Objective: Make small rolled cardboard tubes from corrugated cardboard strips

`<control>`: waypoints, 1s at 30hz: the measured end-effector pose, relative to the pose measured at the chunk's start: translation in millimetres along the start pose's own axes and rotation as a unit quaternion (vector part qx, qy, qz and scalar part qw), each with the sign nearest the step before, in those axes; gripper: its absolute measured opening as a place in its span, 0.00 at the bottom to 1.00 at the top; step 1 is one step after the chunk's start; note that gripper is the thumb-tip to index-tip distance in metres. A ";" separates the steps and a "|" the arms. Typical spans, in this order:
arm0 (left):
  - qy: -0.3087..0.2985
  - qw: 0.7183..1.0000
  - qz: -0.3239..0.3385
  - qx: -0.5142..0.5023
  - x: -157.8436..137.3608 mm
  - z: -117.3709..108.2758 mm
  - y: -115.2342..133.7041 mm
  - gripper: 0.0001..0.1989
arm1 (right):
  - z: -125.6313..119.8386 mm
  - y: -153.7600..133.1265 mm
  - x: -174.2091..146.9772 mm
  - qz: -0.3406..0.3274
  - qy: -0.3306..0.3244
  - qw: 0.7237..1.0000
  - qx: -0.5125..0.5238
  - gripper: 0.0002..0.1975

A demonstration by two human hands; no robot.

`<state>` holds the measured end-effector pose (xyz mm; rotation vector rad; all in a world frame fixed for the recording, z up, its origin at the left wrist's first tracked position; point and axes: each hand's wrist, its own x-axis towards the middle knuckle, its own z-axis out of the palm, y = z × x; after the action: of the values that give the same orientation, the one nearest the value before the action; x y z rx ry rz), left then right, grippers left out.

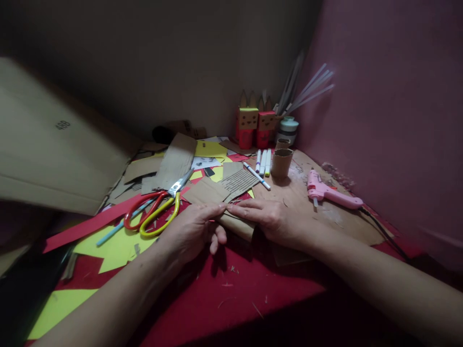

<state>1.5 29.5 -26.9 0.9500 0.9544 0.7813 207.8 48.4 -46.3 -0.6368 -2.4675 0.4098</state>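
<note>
Cardboard roll [237,224] mostly hidden under hands.

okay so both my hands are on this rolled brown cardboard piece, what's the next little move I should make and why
Probably keep the left hand pinning the rolled brown cardboard piece and send the right hand to the pink hot glue gun. Both hands press the roll flat-fingered, so nothing else seems to hold it closed, and the glue gun lies on that hand's side with nothing in the way.
</note>
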 end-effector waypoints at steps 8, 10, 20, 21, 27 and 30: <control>0.125 0.982 0.102 0.103 -12.3 12.8 17.9 0.15 | -26.2 -13.8 10.3 0.183 0.162 0.955 0.167 0.19; 0.148 0.971 0.121 0.141 -14.8 15.4 18.7 0.15 | -25.8 -17.5 11.8 0.271 0.167 0.894 0.316 0.09; 0.174 0.946 0.206 0.179 -14.1 19.3 9.1 0.12 | -13.9 -16.4 17.3 0.341 0.140 0.704 0.608 0.11; 0.170 0.950 0.205 0.166 -13.6 19.6 8.3 0.13 | -12.1 -15.7 17.6 0.330 0.139 0.709 0.607 0.10; 0.168 0.967 0.164 0.097 -12.3 24.7 4.8 0.19 | -1.1 -8.9 18.6 0.316 0.135 0.726 0.596 0.13; 0.156 0.970 0.162 0.086 -12.7 26.3 4.4 0.18 | -1.1 -9.2 18.8 0.316 0.145 0.731 0.587 0.13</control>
<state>20.2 12.1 -12.0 1.1749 1.1693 1.1637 191.4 50.6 -33.4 -0.8079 -1.1675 1.7598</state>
